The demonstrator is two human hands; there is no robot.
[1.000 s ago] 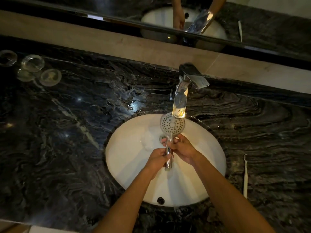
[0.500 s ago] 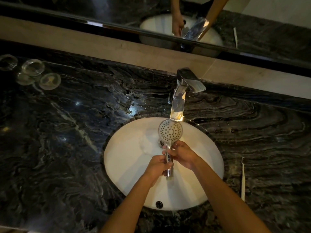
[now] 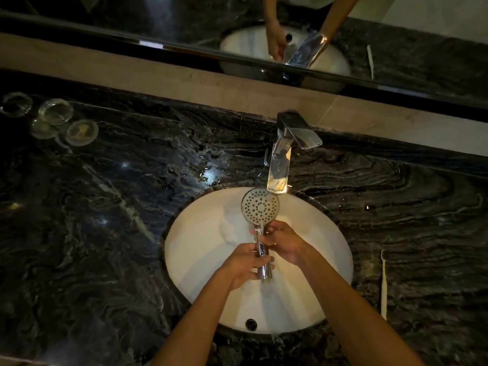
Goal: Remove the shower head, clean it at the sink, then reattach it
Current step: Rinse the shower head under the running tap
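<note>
Both hands grip chrome shower head (image 3: 260, 206), round perforated face, over oval sink (image 3: 200, 260)

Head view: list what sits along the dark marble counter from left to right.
Cluster of small clear glass dishes → white oval sink basin → chrome round shower head held over the basin by both hands → slim white toothbrush.

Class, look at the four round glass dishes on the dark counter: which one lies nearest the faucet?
The rightmost glass dish, with a yellowish tint inside, lies nearest the faucet. The other three glass dishes sit further left, toward the counter's edge.
</note>
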